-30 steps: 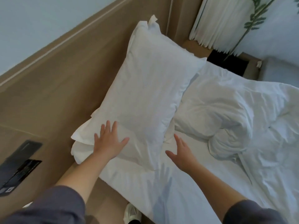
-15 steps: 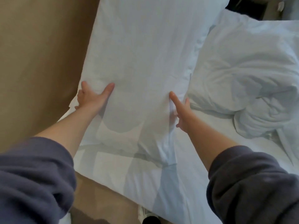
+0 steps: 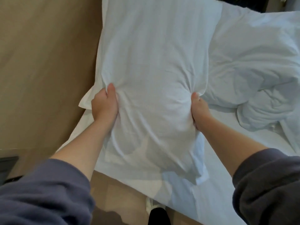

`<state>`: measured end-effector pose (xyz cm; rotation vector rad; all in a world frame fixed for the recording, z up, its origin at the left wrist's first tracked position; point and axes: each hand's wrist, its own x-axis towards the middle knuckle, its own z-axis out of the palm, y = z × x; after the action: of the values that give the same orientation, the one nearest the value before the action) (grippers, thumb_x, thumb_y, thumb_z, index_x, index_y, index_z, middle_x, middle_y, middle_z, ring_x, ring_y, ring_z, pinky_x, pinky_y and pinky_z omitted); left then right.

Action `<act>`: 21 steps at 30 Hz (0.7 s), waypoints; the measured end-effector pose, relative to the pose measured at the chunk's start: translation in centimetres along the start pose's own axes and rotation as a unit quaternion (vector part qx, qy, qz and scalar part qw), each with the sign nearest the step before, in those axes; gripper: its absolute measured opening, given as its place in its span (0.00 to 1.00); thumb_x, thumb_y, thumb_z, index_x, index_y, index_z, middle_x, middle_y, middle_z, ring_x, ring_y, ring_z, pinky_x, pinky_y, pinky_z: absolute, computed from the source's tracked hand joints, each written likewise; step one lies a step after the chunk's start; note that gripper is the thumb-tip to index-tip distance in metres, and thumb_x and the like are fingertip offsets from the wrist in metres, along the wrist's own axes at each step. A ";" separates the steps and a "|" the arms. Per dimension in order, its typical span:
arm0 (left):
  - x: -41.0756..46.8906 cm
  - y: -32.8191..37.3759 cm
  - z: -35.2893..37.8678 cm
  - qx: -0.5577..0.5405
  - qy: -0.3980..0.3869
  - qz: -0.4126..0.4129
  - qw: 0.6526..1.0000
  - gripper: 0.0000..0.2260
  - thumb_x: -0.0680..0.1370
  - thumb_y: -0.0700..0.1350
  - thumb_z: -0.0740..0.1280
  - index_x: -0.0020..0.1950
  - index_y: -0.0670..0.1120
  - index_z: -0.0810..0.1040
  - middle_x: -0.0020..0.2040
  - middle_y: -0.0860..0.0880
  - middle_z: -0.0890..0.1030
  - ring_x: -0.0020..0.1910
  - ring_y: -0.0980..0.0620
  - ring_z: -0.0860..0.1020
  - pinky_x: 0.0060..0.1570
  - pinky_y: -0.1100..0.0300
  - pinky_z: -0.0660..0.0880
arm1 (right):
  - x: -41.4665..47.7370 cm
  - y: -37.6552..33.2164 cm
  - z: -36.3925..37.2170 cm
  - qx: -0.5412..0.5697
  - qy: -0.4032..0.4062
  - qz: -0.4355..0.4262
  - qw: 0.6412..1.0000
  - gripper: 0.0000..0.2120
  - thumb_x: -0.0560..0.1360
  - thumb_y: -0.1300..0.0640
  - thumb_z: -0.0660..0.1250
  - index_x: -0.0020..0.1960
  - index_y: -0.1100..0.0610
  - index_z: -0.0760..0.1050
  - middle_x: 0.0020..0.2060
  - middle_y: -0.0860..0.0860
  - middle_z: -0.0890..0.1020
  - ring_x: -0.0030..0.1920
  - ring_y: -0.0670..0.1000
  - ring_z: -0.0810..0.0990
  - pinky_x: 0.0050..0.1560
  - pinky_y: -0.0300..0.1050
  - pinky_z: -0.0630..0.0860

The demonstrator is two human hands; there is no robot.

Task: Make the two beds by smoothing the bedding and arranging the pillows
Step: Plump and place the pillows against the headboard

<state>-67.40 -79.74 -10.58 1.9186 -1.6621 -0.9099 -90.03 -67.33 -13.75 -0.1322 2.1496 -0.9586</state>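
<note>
A large white pillow (image 3: 154, 62) lies lengthwise along the wooden headboard side of the bed. My left hand (image 3: 104, 103) grips its left edge, with the fabric bunched under the thumb. On the opposite edge my right hand (image 3: 198, 109) grips the pillow, and creases radiate from that hold. A crumpled white duvet (image 3: 259, 70) is heaped to the right of the pillow. The white bed sheet (image 3: 219, 192) shows below and right of the pillow.
The tan wooden headboard panel (image 3: 45, 65) fills the left side. A dark panel (image 3: 8, 166) sits at the lower left edge. My shoe (image 3: 155, 211) shows on the floor by the bed's corner. Dark furniture (image 3: 243, 4) is at the top right.
Both hands went from resting flat against the pillow's sides to gripping it, bunching the fabric. The view has moved closer over the pillow.
</note>
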 end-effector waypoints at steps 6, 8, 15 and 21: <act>-8.6 2.3 -4.5 -0.092 0.028 -0.023 0.995 0.21 0.82 0.49 0.57 0.30 0.47 0.61 0.28 0.53 0.66 0.29 0.54 0.65 0.32 0.59 0.62 | -7.1 0.8 -6.4 -0.012 0.060 -0.029 0.998 0.24 0.83 0.47 0.50 0.64 0.62 0.75 0.61 0.58 0.78 0.62 0.58 0.75 0.55 0.44 0.66; -12.0 2.7 -6.1 -0.143 0.042 -0.033 0.988 0.20 0.81 0.49 0.58 0.30 0.47 0.60 0.28 0.53 0.64 0.31 0.54 0.64 0.34 0.57 0.62 | -9.8 1.3 -8.3 0.008 0.065 -0.033 0.997 0.23 0.83 0.47 0.51 0.64 0.61 0.75 0.55 0.56 0.79 0.59 0.57 0.76 0.53 0.44 0.68; -29.7 1.5 -10.9 -0.164 0.113 -0.114 0.973 0.19 0.82 0.50 0.58 0.32 0.44 0.64 0.31 0.48 0.66 0.32 0.53 0.66 0.34 0.57 0.63 | -18.5 7.3 -16.9 0.057 -0.033 -0.030 0.997 0.14 0.82 0.46 0.55 0.54 0.53 0.74 0.45 0.45 0.79 0.49 0.50 0.78 0.50 0.44 0.71; -47.3 0.5 -11.8 -0.179 0.247 -0.228 0.925 0.21 0.82 0.51 0.58 0.37 0.36 0.69 0.34 0.46 0.71 0.33 0.55 0.70 0.35 0.58 0.68 | -24.4 11.1 -24.1 0.002 -0.151 -0.076 0.986 0.16 0.82 0.47 0.55 0.45 0.54 0.76 0.43 0.47 0.80 0.44 0.45 0.78 0.41 0.41 0.72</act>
<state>-62.08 -34.59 6.88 2.0750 -0.7188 -0.7352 -87.18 -35.97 3.79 -0.4192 1.8770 -0.9616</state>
